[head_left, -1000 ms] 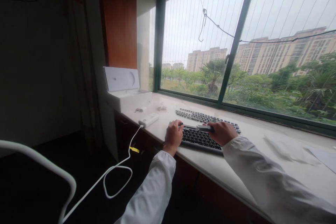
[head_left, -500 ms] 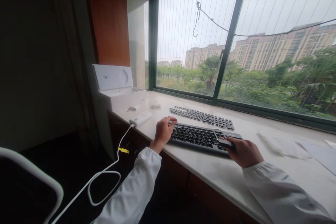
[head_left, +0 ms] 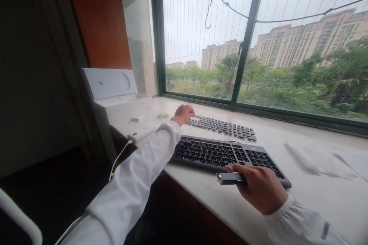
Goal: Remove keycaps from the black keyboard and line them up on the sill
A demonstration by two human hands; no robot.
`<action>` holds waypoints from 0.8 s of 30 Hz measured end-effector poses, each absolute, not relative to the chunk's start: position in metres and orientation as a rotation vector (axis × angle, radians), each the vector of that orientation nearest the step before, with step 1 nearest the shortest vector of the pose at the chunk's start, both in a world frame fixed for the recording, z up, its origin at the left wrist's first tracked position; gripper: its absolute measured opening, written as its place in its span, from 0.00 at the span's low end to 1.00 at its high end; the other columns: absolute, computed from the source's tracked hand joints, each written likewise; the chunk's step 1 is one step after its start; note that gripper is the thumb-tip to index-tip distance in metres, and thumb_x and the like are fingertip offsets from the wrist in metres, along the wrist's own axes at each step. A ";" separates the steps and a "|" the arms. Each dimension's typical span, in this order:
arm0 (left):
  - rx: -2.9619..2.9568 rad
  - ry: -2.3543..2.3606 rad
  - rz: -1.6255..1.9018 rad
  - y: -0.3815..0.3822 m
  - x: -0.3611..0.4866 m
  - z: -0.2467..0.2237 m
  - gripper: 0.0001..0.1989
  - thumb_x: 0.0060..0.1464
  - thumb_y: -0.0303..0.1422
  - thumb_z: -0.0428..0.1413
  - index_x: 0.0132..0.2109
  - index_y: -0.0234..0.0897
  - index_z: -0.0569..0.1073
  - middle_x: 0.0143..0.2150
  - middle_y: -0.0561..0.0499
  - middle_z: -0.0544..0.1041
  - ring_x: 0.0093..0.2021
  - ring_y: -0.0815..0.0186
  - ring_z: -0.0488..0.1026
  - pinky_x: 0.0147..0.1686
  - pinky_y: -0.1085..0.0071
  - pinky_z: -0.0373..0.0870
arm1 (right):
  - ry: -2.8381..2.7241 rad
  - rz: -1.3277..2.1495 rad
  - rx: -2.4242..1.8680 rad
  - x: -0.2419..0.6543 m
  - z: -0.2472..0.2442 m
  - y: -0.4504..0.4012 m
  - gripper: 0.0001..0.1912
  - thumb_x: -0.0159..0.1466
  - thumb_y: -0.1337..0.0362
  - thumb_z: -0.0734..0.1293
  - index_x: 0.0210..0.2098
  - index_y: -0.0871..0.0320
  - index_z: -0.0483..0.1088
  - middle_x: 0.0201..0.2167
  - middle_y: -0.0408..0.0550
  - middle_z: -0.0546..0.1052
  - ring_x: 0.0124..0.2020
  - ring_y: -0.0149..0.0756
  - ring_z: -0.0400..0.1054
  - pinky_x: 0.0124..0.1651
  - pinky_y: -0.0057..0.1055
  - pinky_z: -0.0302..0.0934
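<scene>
Keyboard (head_left: 207,151) on table (head_left: 313,187), loose keys (head_left: 222,126) behind it.
From here: right hand (head_left: 260,187), fingers clamped on a tool (head_left: 228,178) at the keyboard's near edge; left hand (head_left: 183,114) at the keys' left end, finger state indiscernible.

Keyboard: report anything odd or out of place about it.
The keyboard looks stripped: most of its key positions appear bare, while loose keycaps lie in rows on the desk behind it instead of sitting on the board. I see no spill or plain damage.
</scene>
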State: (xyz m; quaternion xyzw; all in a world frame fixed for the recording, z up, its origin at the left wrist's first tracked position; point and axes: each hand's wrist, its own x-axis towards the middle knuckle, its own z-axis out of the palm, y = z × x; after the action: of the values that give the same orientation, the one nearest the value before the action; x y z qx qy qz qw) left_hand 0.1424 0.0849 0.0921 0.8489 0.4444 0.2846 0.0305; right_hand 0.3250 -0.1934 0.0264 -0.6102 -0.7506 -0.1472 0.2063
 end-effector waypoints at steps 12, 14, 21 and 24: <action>2.657 1.459 0.422 0.171 0.198 0.079 0.07 0.45 0.34 0.65 0.34 0.40 0.80 0.32 0.48 0.79 0.32 0.66 0.76 0.44 0.71 0.68 | -2.139 -0.372 -1.592 0.332 0.017 -0.189 0.17 0.67 0.56 0.56 0.24 0.48 0.68 0.19 0.44 0.75 0.19 0.39 0.71 0.21 0.32 0.53; 2.676 1.454 0.384 0.181 0.205 0.075 0.07 0.44 0.34 0.65 0.33 0.40 0.80 0.33 0.47 0.79 0.35 0.65 0.76 0.45 0.71 0.67 | -2.159 -0.338 -1.588 0.334 0.015 -0.189 0.16 0.66 0.56 0.57 0.24 0.48 0.67 0.18 0.43 0.75 0.18 0.39 0.71 0.20 0.32 0.53; 2.740 1.426 0.263 0.206 0.221 0.060 0.09 0.42 0.32 0.66 0.35 0.38 0.81 0.34 0.45 0.79 0.40 0.62 0.76 0.48 0.71 0.66 | -2.183 -0.331 -1.552 0.333 0.013 -0.190 0.15 0.66 0.58 0.59 0.23 0.50 0.64 0.17 0.42 0.73 0.16 0.35 0.69 0.19 0.32 0.50; 2.755 1.407 0.214 0.211 0.225 0.055 0.10 0.42 0.33 0.66 0.36 0.39 0.81 0.36 0.46 0.79 0.39 0.63 0.76 0.48 0.71 0.66 | -2.199 -0.372 -1.526 0.332 0.015 -0.191 0.16 0.67 0.60 0.58 0.23 0.52 0.63 0.17 0.40 0.72 0.16 0.32 0.68 0.20 0.31 0.49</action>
State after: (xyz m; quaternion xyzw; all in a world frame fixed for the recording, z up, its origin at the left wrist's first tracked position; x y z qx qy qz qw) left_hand 0.2253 0.2111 0.0553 0.8882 0.4538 0.0690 0.0204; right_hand 0.3316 -0.1910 0.0149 -0.5511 -0.7942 -0.1345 0.2179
